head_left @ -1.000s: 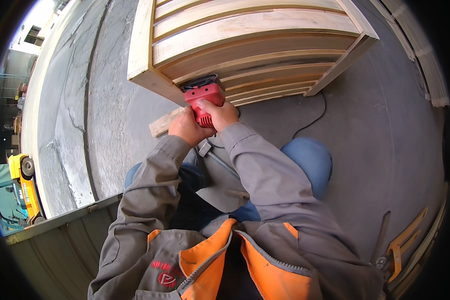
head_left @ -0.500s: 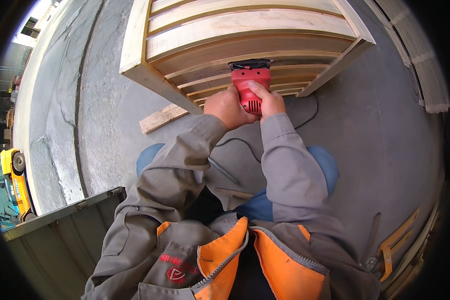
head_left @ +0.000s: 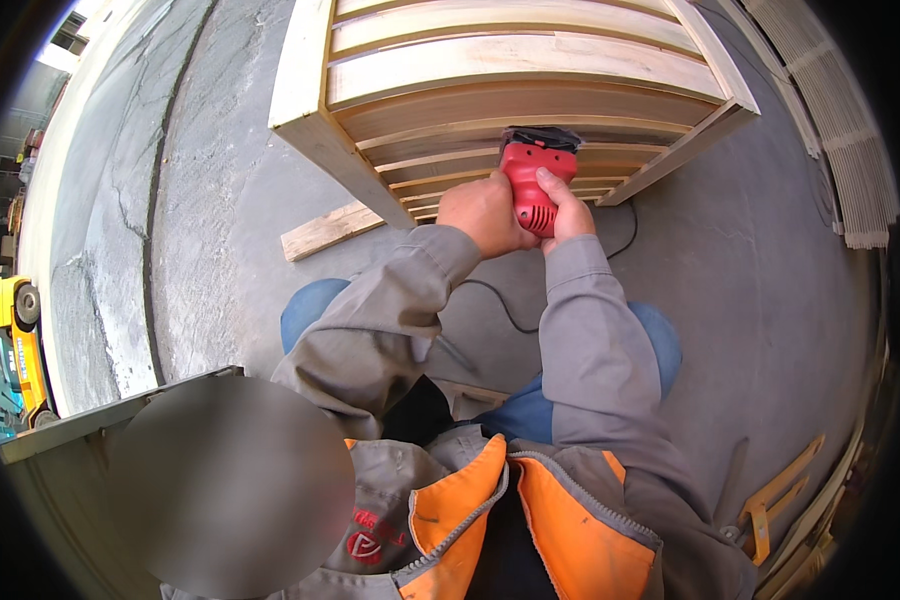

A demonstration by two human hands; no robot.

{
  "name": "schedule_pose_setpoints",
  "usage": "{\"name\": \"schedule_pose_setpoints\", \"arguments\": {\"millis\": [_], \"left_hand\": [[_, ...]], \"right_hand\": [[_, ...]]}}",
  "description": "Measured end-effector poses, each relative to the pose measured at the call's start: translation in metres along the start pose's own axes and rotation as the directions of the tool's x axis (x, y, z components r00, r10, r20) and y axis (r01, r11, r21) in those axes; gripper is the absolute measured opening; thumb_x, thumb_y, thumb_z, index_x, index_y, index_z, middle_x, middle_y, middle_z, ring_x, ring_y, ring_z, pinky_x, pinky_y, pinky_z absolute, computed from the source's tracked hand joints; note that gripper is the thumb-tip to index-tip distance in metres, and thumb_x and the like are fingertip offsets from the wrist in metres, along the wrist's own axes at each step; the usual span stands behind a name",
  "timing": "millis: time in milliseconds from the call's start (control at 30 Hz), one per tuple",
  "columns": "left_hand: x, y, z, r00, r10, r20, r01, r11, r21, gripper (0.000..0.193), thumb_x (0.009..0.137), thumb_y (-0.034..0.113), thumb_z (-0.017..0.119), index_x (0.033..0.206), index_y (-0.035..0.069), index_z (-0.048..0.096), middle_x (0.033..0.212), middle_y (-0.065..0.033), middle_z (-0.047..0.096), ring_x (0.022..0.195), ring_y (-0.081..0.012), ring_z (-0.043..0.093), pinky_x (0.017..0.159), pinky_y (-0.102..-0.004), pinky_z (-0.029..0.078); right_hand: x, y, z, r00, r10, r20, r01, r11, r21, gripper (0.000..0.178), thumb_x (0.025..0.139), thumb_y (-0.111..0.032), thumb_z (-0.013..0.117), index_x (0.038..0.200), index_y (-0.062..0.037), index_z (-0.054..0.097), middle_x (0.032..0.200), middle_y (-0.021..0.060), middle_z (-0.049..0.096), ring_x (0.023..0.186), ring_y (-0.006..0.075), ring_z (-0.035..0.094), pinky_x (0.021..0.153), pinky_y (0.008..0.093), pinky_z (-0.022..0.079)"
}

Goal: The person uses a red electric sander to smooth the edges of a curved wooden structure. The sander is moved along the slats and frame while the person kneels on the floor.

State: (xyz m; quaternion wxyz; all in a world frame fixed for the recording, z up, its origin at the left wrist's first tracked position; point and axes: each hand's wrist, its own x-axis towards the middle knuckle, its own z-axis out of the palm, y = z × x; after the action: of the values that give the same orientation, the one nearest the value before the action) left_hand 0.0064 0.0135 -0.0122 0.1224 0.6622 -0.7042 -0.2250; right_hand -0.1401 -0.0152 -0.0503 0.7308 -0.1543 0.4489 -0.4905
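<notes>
A slatted wooden frame (head_left: 520,58) stands at the far side, a loose board (head_left: 328,232) on the floor (head_left: 760,300) near its left end. At the frame's near face is a red sander (head_left: 536,178), gripped between the left hand (head_left: 478,213) and right hand (head_left: 572,214).

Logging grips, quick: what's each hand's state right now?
Left hand: closed, holding the red tool.
Right hand: closed, holding the same tool.

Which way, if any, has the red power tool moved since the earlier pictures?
Yes: the red power tool has moved right along the wooden frame, away from its left post.
</notes>
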Motion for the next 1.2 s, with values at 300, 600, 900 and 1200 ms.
{"name": "schedule_pose_setpoints", "arguments": {"millis": [300, 600, 900, 1200], "left_hand": [[-0.038, -0.054, -0.029, 0.992, -0.124, -0.019, 0.124, 0.992, -0.003, 0.083, 0.059, 0.060, 0.090, 0.104, -0.004, 0.064, 0.088, -0.0202, 0.075, 0.084, -0.0357, 0.074, 0.077, -0.0431, 0.059], [-0.066, -0.101, -0.040, 0.975, -0.191, -0.116, 0.194, 0.981, 0.013, 0.083, 0.056, 0.059, 0.092, 0.101, -0.005, 0.063, 0.081, -0.0224, 0.074, 0.077, -0.0389, 0.074, 0.072, -0.0448, 0.060], [-0.063, -0.092, -0.043, 0.974, -0.213, -0.074, 0.216, 0.975, 0.042, 0.082, 0.056, 0.059, 0.091, 0.100, -0.005, 0.064, 0.082, -0.0221, 0.074, 0.077, -0.0388, 0.074, 0.074, -0.0454, 0.060], [-0.019, -0.027, -0.013, 0.995, -0.102, -0.024, 0.101, 0.995, -0.016, 0.084, 0.058, 0.062, 0.089, 0.104, -0.004, 0.065, 0.087, -0.0198, 0.075, 0.082, -0.0351, 0.074, 0.076, -0.0424, 0.060]], "right_hand": [[0.006, 0.054, 0.043, 0.996, 0.078, 0.041, -0.068, 0.976, -0.205, 0.048, 0.085, -0.031, 0.084, 0.111, 0.0072, 0.071, 0.096, 0.0162, 0.075, 0.073, 0.0235, 0.074, 0.063, 0.0366, 0.060], [0.007, 0.102, 0.079, 0.989, 0.079, 0.125, -0.043, 0.961, -0.272, 0.048, 0.083, -0.031, 0.086, 0.109, 0.0074, 0.073, 0.098, 0.0163, 0.076, 0.079, 0.0213, 0.074, 0.070, 0.0340, 0.060], [0.009, 0.101, 0.073, 0.992, 0.054, 0.116, -0.021, 0.962, -0.271, 0.050, 0.083, -0.032, 0.087, 0.109, 0.0082, 0.073, 0.098, 0.0161, 0.076, 0.078, 0.0211, 0.074, 0.069, 0.0344, 0.060], [0.014, 0.027, 0.017, 1.000, 0.017, -0.002, -0.017, 0.961, -0.277, 0.052, 0.086, -0.033, 0.083, 0.116, 0.0065, 0.067, 0.101, 0.0160, 0.075, 0.080, 0.0237, 0.075, 0.067, 0.0375, 0.061]]}}
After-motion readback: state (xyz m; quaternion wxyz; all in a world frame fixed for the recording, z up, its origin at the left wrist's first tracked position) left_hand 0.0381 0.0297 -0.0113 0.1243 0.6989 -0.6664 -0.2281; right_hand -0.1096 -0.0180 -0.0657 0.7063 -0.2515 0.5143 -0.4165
